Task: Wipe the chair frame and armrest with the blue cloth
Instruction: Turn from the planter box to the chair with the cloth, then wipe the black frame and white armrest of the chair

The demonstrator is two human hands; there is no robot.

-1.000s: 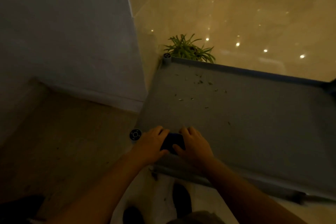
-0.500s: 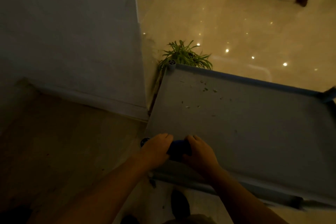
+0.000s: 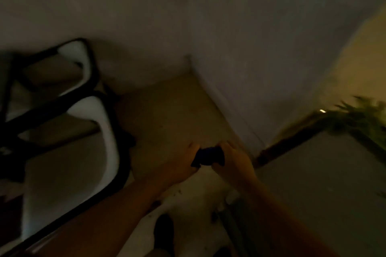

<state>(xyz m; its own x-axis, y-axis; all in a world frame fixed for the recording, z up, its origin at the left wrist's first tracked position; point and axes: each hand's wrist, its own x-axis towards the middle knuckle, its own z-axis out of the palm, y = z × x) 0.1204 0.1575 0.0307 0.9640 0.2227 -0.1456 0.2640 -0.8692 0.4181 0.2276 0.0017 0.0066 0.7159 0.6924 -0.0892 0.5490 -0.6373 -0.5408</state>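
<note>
The room is dim and the head view is blurred. A dark blue cloth [image 3: 207,156] is bunched between both hands, held in the air over the floor. My left hand [image 3: 183,161] grips its left side and my right hand [image 3: 234,159] grips its right side. At the left stands a chair with a black frame [image 3: 123,152] and a white curved armrest [image 3: 106,131]. The hands are to the right of the chair, apart from it.
A grey mesh cot-like panel [image 3: 313,183] lies at the right with a green potted plant [image 3: 359,119] at its far corner. A grey wall [image 3: 208,27] meets the tan floor [image 3: 173,110] ahead. Dark shoes [image 3: 165,231] show below.
The view has swung left, so the grey panel has slid to the right and the chair has come into view. Both hands lifted off the panel's edge, still gripping the cloth.
</note>
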